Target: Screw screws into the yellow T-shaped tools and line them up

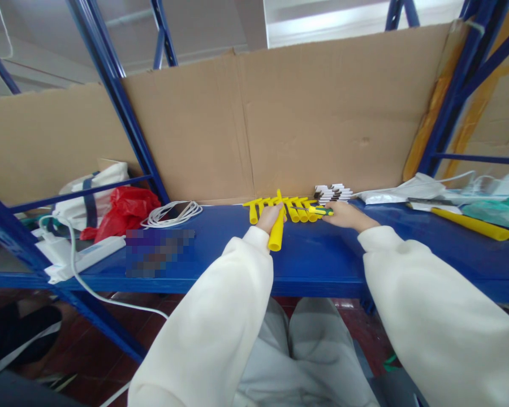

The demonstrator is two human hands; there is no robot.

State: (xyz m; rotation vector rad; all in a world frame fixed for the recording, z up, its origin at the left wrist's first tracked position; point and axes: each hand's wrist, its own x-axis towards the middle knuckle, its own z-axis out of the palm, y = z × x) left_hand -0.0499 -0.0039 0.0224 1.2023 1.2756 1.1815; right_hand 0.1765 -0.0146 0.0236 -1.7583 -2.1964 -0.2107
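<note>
My left hand (269,219) is closed around a yellow T-shaped piece (275,238), whose hollow round end points toward me. In my right hand (343,215) is a small screwdriver (322,211) with a yellow and green handle, its tip directed left toward the held piece. Whether the tip touches that piece cannot be made out. Behind and between my hands, several similar yellow T-shaped pieces (253,213) lie in a row on the blue shelf (220,257). Just beyond my right hand sits a stack of small white and dark pieces (334,193).
Cardboard (322,113) walls off the back. To the left are a coiled white cable (173,213), a red plastic bag (129,209) and a white power strip (87,257). To the right lie a white plastic bag (402,189) and a long yellow-handled object (473,223). Blue posts frame both sides.
</note>
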